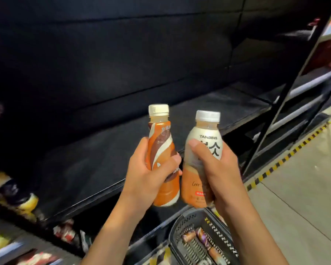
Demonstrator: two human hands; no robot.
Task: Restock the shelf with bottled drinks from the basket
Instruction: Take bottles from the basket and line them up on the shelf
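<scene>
My left hand [147,173] grips an orange, brown and white swirled bottle [161,142] with a cream cap, held upright. My right hand [218,169] grips a beige and orange "TANBING" bottle [203,131] with a silver cap, also upright. The two bottles are side by side, nearly touching, in front of a bare black shelf board [103,153]. Below my arms sits a black plastic basket [182,226] with a few more bottles [204,240] lying in it.
Yellow and dark packaged goods [17,196] lie at the shelf's left end, and red and white packs [65,232] fill the lower shelf. A black upright post [287,88] divides the shelving at right. The grey floor has a yellow-black stripe [287,155].
</scene>
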